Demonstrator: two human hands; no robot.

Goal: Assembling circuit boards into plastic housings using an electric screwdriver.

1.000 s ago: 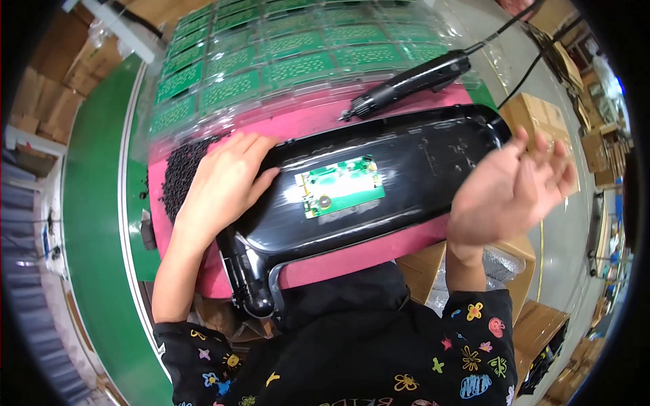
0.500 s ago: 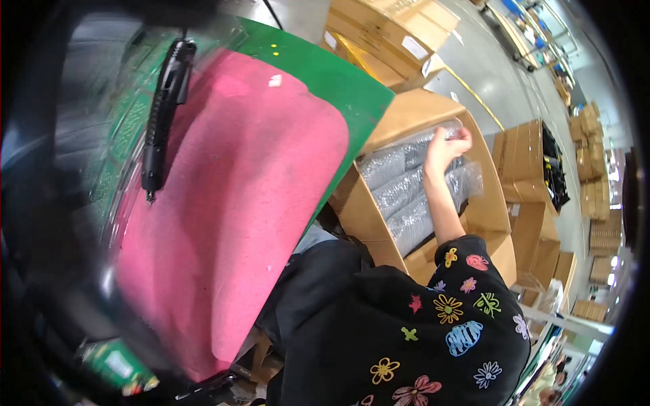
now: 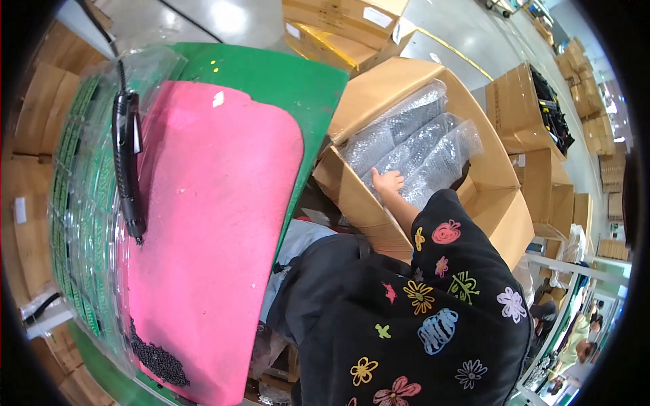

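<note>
Bubble-wrapped parcels [image 3: 414,145] lie inside the box [image 3: 497,159], none seen lifted out. Right hand [image 3: 388,181]: fingers slightly spread at the parcels, grip unclear. Left hand: unseen.

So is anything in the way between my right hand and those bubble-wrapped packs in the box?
Nothing visible: the box is open on top, and your right hand is inside, at the near ends of the bubble-wrapped packs.

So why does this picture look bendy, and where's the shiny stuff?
The head view is a wide fisheye, so straight edges curve and its corners are black; in that same head view, light glints off the clear, crinkly plastic bubble wrap and glares white on the smooth grey floor.
</note>
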